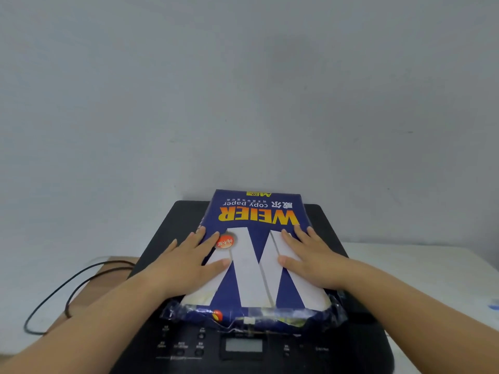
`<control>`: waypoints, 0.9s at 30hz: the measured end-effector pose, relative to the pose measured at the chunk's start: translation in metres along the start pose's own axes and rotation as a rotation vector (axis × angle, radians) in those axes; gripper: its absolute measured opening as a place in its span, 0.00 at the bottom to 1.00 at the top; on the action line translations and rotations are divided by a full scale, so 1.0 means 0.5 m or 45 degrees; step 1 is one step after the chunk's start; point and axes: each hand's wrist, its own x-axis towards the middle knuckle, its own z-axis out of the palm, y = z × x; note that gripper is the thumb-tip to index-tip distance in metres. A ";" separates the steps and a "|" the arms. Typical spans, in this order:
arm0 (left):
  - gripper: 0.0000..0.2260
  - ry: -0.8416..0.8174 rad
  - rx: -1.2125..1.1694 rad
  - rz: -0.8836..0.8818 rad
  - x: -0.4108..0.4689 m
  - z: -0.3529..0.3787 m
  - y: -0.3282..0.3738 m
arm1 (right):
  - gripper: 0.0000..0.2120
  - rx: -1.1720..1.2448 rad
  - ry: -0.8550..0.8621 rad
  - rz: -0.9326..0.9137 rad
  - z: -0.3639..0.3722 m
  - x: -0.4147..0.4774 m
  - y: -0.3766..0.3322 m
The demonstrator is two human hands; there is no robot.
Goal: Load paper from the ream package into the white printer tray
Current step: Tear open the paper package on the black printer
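A blue ream package [253, 265] with yellow lettering and a big white W lies flat on top of a black printer [172, 225]. Its near end is torn open and crumpled, with white paper edges showing inside. My left hand [186, 263] lies flat on the package's left side, fingers spread. On the right side my right hand [310, 260] rests the same way, palm down. Neither hand grips anything. The printer's paper tray is out of sight.
The printer's control panel with a small display [243, 345] faces me at the bottom. It stands on a white table [418, 271] against a grey wall. Black cables [64, 290] loop over a brown surface [89, 287] on the left.
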 end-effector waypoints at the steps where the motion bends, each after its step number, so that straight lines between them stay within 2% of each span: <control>1: 0.31 -0.001 0.009 -0.001 0.000 0.000 0.000 | 0.34 -0.001 -0.003 0.001 0.000 0.002 0.000; 5: 0.32 -0.014 0.055 -0.011 -0.002 -0.005 0.004 | 0.32 0.060 0.028 -0.047 -0.009 -0.019 -0.003; 9: 0.32 -0.006 0.167 -0.010 -0.012 -0.023 0.017 | 0.22 0.228 0.082 -0.203 -0.022 -0.091 0.028; 13: 0.30 -0.011 0.255 0.143 -0.022 -0.037 0.076 | 0.18 0.190 0.084 -0.262 -0.012 -0.161 0.057; 18: 0.29 -0.108 0.291 0.274 -0.019 -0.023 0.136 | 0.16 0.079 0.243 -0.283 0.005 -0.195 0.059; 22: 0.29 -0.174 0.299 0.278 -0.007 -0.010 0.135 | 0.10 0.146 0.410 -0.259 0.008 -0.199 0.050; 27: 0.29 -0.164 0.335 0.279 -0.001 -0.004 0.135 | 0.07 -0.072 0.589 -0.327 0.011 -0.207 0.054</control>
